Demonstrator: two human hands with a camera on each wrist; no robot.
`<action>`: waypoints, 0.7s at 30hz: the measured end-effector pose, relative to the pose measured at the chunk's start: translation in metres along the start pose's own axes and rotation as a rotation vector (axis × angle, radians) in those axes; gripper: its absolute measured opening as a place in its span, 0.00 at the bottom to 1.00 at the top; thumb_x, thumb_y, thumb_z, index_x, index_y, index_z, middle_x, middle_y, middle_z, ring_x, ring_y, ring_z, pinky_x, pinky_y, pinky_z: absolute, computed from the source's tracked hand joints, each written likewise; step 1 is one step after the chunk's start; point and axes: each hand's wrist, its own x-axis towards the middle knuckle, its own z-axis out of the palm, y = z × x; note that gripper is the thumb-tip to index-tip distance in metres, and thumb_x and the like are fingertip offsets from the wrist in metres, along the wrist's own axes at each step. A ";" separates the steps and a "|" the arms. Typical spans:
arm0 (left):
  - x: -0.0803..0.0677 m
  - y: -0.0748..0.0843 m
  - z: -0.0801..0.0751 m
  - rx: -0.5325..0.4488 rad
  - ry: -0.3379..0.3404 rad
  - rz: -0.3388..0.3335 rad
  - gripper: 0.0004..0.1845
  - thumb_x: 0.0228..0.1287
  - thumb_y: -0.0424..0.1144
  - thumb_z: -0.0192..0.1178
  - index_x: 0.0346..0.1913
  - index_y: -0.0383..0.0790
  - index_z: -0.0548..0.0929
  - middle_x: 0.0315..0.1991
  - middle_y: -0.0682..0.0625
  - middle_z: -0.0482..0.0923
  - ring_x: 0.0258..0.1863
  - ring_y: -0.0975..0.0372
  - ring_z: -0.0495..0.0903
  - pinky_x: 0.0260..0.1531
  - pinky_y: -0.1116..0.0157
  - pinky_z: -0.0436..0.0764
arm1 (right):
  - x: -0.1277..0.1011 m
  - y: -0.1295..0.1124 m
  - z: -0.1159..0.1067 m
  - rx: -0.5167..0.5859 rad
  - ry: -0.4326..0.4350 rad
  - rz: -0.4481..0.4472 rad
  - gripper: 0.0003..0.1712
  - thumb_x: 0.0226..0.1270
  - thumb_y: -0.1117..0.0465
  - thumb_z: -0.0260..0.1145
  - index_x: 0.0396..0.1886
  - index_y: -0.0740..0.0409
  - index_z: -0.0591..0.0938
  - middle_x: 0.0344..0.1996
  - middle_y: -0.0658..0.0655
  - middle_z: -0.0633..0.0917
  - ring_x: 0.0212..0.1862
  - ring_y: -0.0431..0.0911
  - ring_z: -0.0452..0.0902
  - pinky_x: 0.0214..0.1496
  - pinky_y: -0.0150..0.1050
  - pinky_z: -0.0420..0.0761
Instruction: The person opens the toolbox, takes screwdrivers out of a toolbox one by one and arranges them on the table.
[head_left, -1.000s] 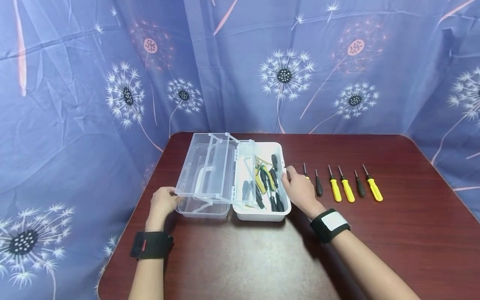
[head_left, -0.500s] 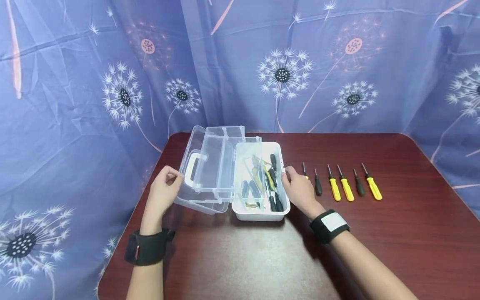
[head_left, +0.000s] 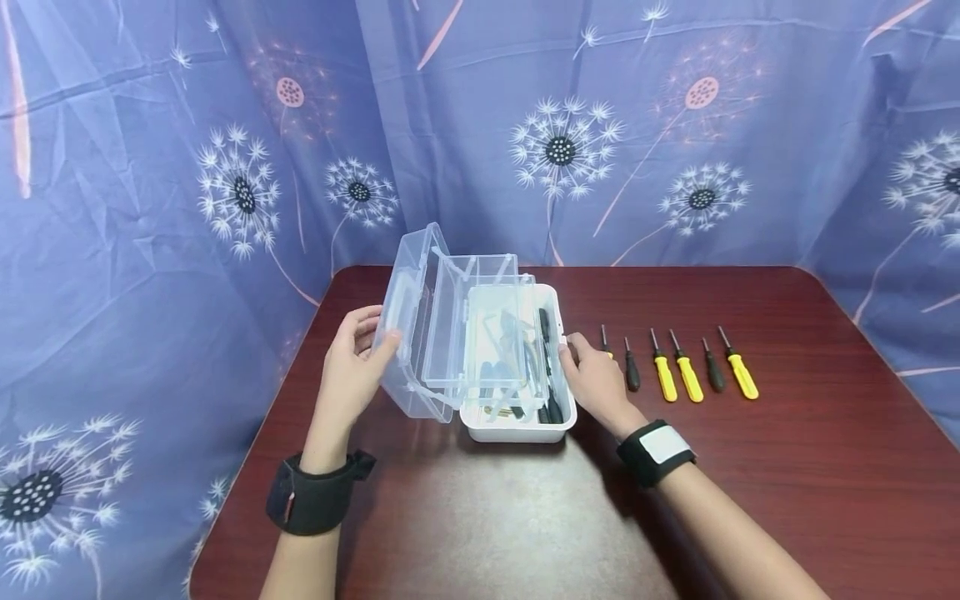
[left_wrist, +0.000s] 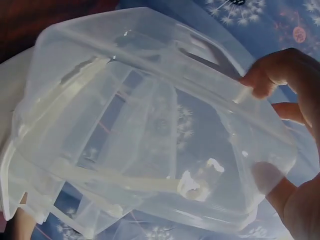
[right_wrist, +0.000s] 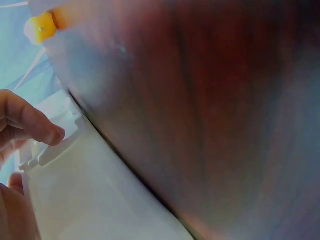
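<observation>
A white tool box (head_left: 517, 432) stands on the dark red table (head_left: 750, 467) with several screwdrivers and pliers (head_left: 547, 367) inside. Its clear lid (head_left: 420, 325) is raised almost upright, with a clear inner tray (head_left: 495, 333) swung over the box. My left hand (head_left: 358, 354) grips the lid's outer edge. In the left wrist view the fingers (left_wrist: 285, 75) curl round the lid (left_wrist: 150, 135). My right hand (head_left: 596, 379) rests against the box's right wall. In the right wrist view a fingertip (right_wrist: 50, 132) touches a tab on the white box (right_wrist: 90, 200).
Several screwdrivers (head_left: 678, 375) with black or yellow handles lie in a row right of the box. One yellow handle (right_wrist: 41, 27) shows in the right wrist view. A blue dandelion-print curtain (head_left: 675, 125) hangs behind and beside the table. The table's front edge lies near my wrists.
My left hand has lifted the clear lid from flat on the table up to nearly upright, swinging it right toward the box. The inner tray moved over the tools. The right hand stayed put.
</observation>
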 end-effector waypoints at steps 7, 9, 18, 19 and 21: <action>0.003 0.005 0.007 0.001 0.018 -0.050 0.32 0.62 0.42 0.62 0.68 0.43 0.65 0.61 0.39 0.70 0.60 0.51 0.73 0.64 0.53 0.71 | -0.001 0.000 0.000 0.002 0.012 -0.006 0.22 0.74 0.47 0.48 0.57 0.53 0.75 0.17 0.56 0.80 0.19 0.47 0.73 0.21 0.37 0.65; 0.005 0.005 0.010 0.008 0.005 -0.058 0.34 0.61 0.43 0.63 0.69 0.41 0.65 0.61 0.39 0.70 0.59 0.51 0.73 0.63 0.53 0.70 | -0.001 0.000 0.000 0.003 0.014 -0.004 0.22 0.74 0.47 0.48 0.57 0.53 0.75 0.17 0.56 0.80 0.19 0.47 0.72 0.21 0.37 0.65; 0.012 0.006 0.018 -0.011 -0.118 -0.065 0.36 0.60 0.48 0.63 0.68 0.43 0.61 0.64 0.41 0.70 0.64 0.52 0.72 0.63 0.52 0.70 | 0.001 0.001 0.001 -0.016 0.005 -0.006 0.22 0.74 0.46 0.47 0.56 0.53 0.75 0.15 0.55 0.78 0.18 0.46 0.70 0.19 0.37 0.63; 0.013 0.007 0.018 -0.019 -0.136 -0.068 0.36 0.60 0.48 0.63 0.68 0.43 0.60 0.64 0.40 0.71 0.63 0.51 0.73 0.61 0.52 0.72 | 0.001 0.001 0.000 -0.021 0.003 -0.005 0.22 0.74 0.46 0.47 0.56 0.53 0.75 0.15 0.55 0.78 0.18 0.46 0.71 0.19 0.37 0.63; 0.015 0.008 0.019 -0.029 -0.172 -0.075 0.38 0.60 0.49 0.63 0.69 0.46 0.58 0.63 0.41 0.72 0.61 0.51 0.75 0.55 0.54 0.75 | 0.001 0.000 0.000 -0.030 0.001 -0.002 0.22 0.74 0.46 0.47 0.56 0.53 0.75 0.15 0.55 0.78 0.18 0.46 0.71 0.19 0.37 0.63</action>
